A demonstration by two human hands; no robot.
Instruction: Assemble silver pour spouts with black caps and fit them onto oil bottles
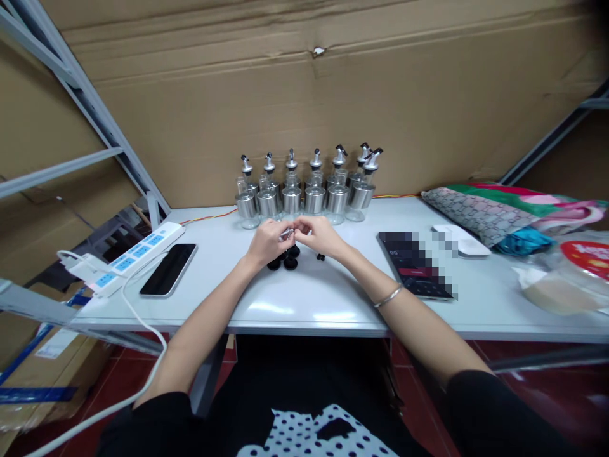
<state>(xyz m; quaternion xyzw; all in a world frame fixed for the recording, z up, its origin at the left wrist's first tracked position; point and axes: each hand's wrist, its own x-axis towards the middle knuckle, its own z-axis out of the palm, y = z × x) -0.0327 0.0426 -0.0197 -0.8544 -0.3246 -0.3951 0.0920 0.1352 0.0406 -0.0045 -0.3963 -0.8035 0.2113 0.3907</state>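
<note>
Head camera looks down on a white table (pixel 304 304). Nearest, both forearms reach in from six o'clock. The left hand (pixel 269 242) and right hand (pixel 321 236) meet at the table's middle, fingertips pinched together on a small metal spout piece (pixel 287 233) held just above the surface. Directly beneath lie several black stoppers (pixel 284 260). At nine o'clock sit a dark phone (pixel 169 270) and a power strip (pixel 128 257); at three o'clock, a tablet (pixel 413 266). Farthest, at twelve o'clock, a row of oil bottles (pixel 304 190) stands before cardboard.
</note>
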